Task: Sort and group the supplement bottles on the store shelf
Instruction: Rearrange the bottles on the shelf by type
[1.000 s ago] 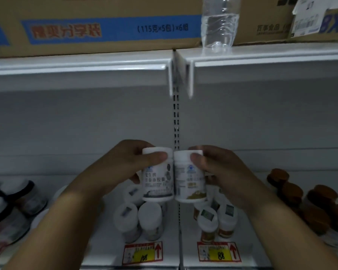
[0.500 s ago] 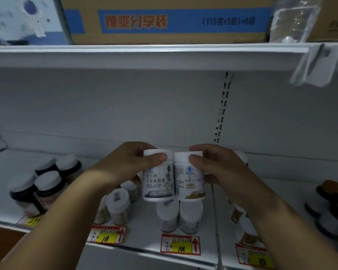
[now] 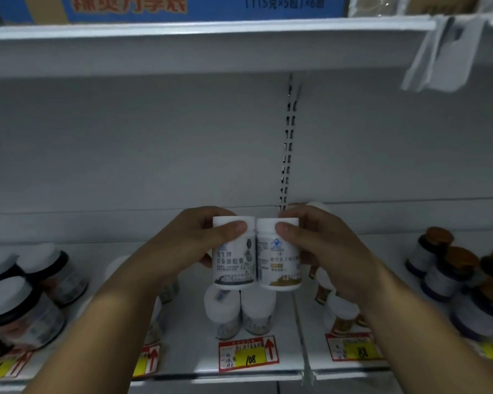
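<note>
My left hand (image 3: pixel 188 245) grips a white bottle with grey label art (image 3: pixel 234 263), thumb across its cap. My right hand (image 3: pixel 322 248) grips a white bottle with gold label art (image 3: pixel 278 265) the same way. The two bottles are upright, side by side and touching, held above the shelf (image 3: pixel 194 354). Under them stand two white-capped bottles (image 3: pixel 239 311). More white-capped bottles (image 3: pixel 339 314) with orange labels sit partly hidden behind my right wrist.
Black-collared white-capped jars (image 3: pixel 26 302) crowd the shelf's left end. Brown-capped bottles (image 3: pixel 461 280) stand at the right. Price tags (image 3: pixel 248 354) line the front edge. An upper shelf (image 3: pixel 211 46) carries a cardboard box (image 3: pixel 168 7); a clear tag holder (image 3: pixel 444 55) hangs at top right.
Both hands keep the two bottles together in the same grip. My view has swung left and slightly nearer, so the shelf upright sits further right and the left jars come into view.
</note>
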`<action>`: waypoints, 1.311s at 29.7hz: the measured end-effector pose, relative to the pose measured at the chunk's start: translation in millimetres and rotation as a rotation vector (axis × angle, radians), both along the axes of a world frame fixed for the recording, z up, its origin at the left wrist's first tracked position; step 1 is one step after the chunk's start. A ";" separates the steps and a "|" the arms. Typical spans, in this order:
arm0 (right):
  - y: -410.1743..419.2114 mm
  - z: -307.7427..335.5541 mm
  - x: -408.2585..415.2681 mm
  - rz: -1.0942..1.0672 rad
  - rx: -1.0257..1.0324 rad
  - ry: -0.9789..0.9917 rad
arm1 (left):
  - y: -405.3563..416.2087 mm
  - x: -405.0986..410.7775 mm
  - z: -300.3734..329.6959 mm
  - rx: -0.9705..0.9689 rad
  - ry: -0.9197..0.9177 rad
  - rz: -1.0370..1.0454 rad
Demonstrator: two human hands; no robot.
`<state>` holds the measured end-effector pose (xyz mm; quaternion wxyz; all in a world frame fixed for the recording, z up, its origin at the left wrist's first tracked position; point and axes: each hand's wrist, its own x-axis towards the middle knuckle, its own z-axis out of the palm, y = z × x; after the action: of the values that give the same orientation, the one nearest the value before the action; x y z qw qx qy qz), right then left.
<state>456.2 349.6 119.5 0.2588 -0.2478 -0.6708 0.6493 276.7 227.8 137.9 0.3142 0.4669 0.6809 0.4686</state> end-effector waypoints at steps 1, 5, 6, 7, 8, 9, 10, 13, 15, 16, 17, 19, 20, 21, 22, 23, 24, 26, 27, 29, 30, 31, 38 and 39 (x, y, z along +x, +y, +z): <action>1.5 0.1 2.3 -0.012 0.002 -0.003 | 3.1 1.4 -0.7 0.002 -0.007 -0.017; 3.7 -0.5 6.7 -0.036 -0.012 0.009 | 10.4 3.6 -4.1 0.026 -0.033 -0.056; 3.8 -1.2 6.6 -0.038 -0.015 0.007 | 10.7 3.2 -5.5 0.026 -0.038 -0.056; 3.6 -1.9 6.1 -0.036 -0.017 0.004 | 10.6 2.4 -6.7 0.027 -0.042 -0.053; 3.5 -2.4 5.2 -0.035 -0.021 -0.001 | 10.2 1.2 -8.1 0.029 -0.045 -0.047; 3.5 -2.5 4.2 -0.032 -0.024 -0.005 | 9.4 0.1 -9.3 0.029 -0.048 -0.041; 3.3 -2.5 3.3 -0.027 -0.023 -0.009 | 8.7 -0.9 -10.3 0.028 -0.053 -0.034; 1.7 -1.3 -1.0 0.000 0.000 -0.023 | 4.3 -2.8 -10.7 0.035 -0.063 -0.023; 0.3 -0.6 -4.9 0.022 0.005 -0.023 | 1.1 -5.4 -10.8 0.041 -0.062 -0.003; -0.4 -0.1 -7.4 0.032 -0.001 -0.017 | -0.5 -7.0 -10.5 0.042 -0.059 0.008; -1.1 0.6 -11.0 0.038 -0.008 -0.013 | -2.8 -8.9 -9.9 0.043 -0.058 0.019; -1.5 1.0 -17.6 0.035 -0.015 -0.019 | -6.4 -12.2 -9.9 0.049 -0.055 0.033; -1.9 0.9 -20.8 0.033 -0.016 -0.024 | -8.8 -14.4 -11.0 0.051 -0.057 0.043; -2.8 1.3 -23.9 0.039 -0.014 -0.027 | -11.5 -16.3 -11.9 0.048 -0.055 0.056; -3.9 2.0 -26.6 0.053 -0.007 -0.028 | -14.2 -18.6 -12.5 0.048 -0.054 0.067; -5.6 3.7 -29.6 0.072 0.003 -0.028 | -17.9 -21.4 -11.5 0.053 -0.053 0.081; -7.2 5.9 -33.0 0.089 0.018 -0.027 | -22.3 -25.2 -9.6 0.074 -0.050 0.101; -7.6 12.2 -42.7 0.098 0.055 -0.001 | -33.6 -36.2 -2.3 0.153 -0.051 0.195; -6.1 15.9 -50.4 0.092 0.076 0.020 | -41.5 -43.4 2.5 0.213 -0.066 0.266; -0.6 23.6 -74.1 0.052 0.134 0.049 | -59.4 -60.2 12.1 0.344 -0.089 0.414; 1.4 26.2 -88.8 0.022 0.163 0.055 | -68.8 -67.8 15.8 0.397 -0.079 0.481; 2.4 27.4 -105.1 -0.002 0.185 0.061 | -77.7 -73.5 19.3 0.435 -0.070 0.540; -21.3 -17.8 -229.0 0.176 0.334 -0.211 | -110.8 -96.2 7.5 0.415 -0.105 0.761; -26.1 -28.9 -242.3 0.214 0.390 -0.273 | -113.0 -98.2 3.3 0.411 -0.119 0.782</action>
<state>213.9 323.5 90.7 0.1386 -0.2060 -0.8345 0.4919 178.5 114.7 141.2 0.0527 0.1993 0.6799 0.7037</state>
